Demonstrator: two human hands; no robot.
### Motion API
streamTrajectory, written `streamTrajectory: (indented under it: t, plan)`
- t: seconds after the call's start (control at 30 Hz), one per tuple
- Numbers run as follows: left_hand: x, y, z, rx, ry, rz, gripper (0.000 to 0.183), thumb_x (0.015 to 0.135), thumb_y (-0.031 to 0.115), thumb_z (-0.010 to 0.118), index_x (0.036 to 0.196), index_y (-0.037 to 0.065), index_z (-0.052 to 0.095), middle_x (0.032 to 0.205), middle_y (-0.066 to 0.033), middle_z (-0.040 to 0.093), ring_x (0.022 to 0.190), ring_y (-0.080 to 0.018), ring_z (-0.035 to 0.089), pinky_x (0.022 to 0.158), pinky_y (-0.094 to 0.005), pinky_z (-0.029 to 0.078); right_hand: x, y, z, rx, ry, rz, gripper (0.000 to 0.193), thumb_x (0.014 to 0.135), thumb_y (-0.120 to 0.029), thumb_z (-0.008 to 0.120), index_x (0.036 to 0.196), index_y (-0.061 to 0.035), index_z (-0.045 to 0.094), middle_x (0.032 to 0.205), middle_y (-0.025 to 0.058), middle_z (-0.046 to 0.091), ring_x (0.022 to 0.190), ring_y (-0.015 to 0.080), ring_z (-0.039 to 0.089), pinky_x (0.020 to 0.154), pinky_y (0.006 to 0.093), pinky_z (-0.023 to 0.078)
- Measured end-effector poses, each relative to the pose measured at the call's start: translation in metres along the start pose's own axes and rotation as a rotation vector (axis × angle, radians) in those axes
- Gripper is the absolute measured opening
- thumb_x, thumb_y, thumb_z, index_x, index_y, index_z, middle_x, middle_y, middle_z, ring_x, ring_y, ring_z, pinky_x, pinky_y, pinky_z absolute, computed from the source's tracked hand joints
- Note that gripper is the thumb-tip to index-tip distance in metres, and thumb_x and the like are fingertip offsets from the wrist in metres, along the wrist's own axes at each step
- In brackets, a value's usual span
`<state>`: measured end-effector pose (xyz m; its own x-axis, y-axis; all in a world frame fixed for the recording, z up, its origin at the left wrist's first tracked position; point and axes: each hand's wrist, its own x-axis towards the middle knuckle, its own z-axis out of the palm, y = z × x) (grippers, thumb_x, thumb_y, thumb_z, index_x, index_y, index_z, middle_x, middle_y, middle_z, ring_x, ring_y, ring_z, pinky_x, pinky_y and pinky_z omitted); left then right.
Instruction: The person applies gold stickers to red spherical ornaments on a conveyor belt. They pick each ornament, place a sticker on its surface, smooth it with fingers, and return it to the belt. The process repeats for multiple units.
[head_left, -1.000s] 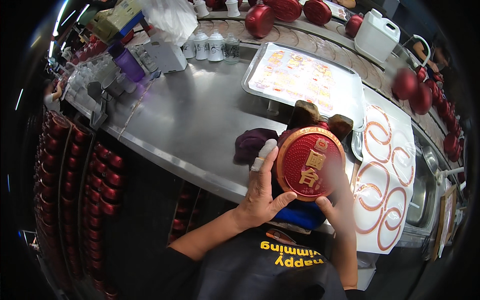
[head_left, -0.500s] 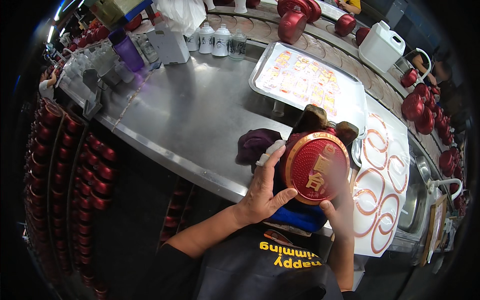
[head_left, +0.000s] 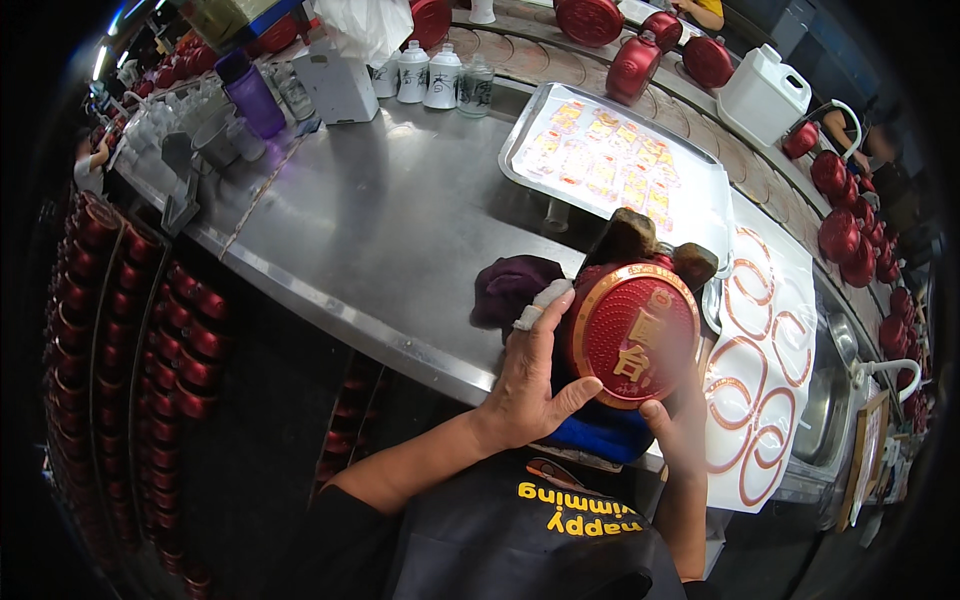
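**Round red bottle held face-up at near edge of worktop**

Round, flat-bodied red bottle (head_left: 632, 332) gripped in both hands just above the near edge of the stainless worktop (head_left: 400, 230), towards its right end. Face glossy, finely ribbed, ringed by a gold band, with raised gold characters. Neck and lower body hidden behind the face.

Left hand (head_left: 528, 385) laid on the bottle's left rim: fingers extended and close together along the edge, thumb splayed out beneath the rim. White tape or bandage wrapped round one fingertip (head_left: 540, 300). Right hand (head_left: 672, 425) under the lower right rim, blurred; only a thumb tip clearly seen against the gold band, remaining fingers hidden, so spread cannot be judged.

Crumpled dark purple cloth (head_left: 512, 288) on the worktop just left of the bottle, touching the taped finger. Blue pad (head_left: 600, 435) at the near edge, mostly covered by bottle and hands. Two brown, rough-looking blocks (head_left: 650, 245) directly behind the bottle, lower parts hidden.

Shallow metal tray (head_left: 520, 160) with rows of small printed labels towards the far right. White sheet (head_left: 770, 350) of red ring-shaped stickers over the right end, lower edge curling off.

Further red bottles (head_left: 840, 235) along the far rim, distorted and partly cut off.
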<state>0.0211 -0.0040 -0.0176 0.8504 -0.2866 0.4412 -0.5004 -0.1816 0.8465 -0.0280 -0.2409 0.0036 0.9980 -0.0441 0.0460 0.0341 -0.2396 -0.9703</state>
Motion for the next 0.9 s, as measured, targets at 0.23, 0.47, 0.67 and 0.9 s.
streamTrajectory:
  t: [0.23, 0.47, 0.67, 0.9]
  plan:
    - [-0.0018, -0.0052, -0.0044, -0.024, -0.084, -0.012, 0.089, 0.104, 0.033, 0.066, 0.163, -0.008, 0.013, 0.165, -0.0298, 0.025, 0.155, -0.0384, 0.027, 0.126, -0.0454, 0.022, 0.0003, -0.0009, 0.0017, -0.002, 0.011, -0.005, 0.097, 0.085, -0.059, 0.082, 0.149, 0.0046, 0.046, 0.137, 0.0171, 0.059, 0.129, 0.0268, 0.056, 0.112, 0.0408, 0.041]
    - [-0.0013, -0.0031, -0.0041, 0.023, -0.075, 0.005, 0.091, 0.104, 0.036, 0.065, 0.163, -0.009, 0.012, 0.165, -0.0307, 0.026, 0.154, -0.0398, 0.029, 0.126, -0.0467, 0.022, -0.0005, -0.0016, 0.0012, -0.014, 0.010, 0.006, 0.097, 0.085, -0.061, 0.081, 0.148, 0.0046, 0.047, 0.138, 0.0177, 0.059, 0.129, 0.0273, 0.057, 0.111, 0.0413, 0.042]
    - [-0.0008, 0.0025, 0.0026, 0.158, -0.028, 0.018, 0.099, 0.100, 0.040, 0.071, 0.162, -0.010, 0.012, 0.162, -0.0319, 0.032, 0.147, -0.0425, 0.038, 0.122, -0.0487, 0.028, -0.0013, -0.0002, 0.0007, -0.042, 0.016, 0.008, 0.100, 0.084, -0.062, 0.082, 0.149, 0.0048, 0.046, 0.137, 0.0181, 0.059, 0.130, 0.0281, 0.057, 0.111, 0.0416, 0.042]
    - [-0.0016, -0.0006, 0.0040, 0.044, -0.011, -0.006, 0.093, 0.101, 0.040, 0.067, 0.163, -0.007, 0.016, 0.162, -0.0326, 0.030, 0.149, -0.0468, 0.034, 0.123, -0.0522, 0.024, -0.0018, 0.0007, -0.0002, -0.054, 0.019, 0.019, 0.101, 0.083, -0.063, 0.081, 0.149, 0.0049, 0.046, 0.137, 0.0185, 0.059, 0.129, 0.0282, 0.057, 0.110, 0.0415, 0.043]
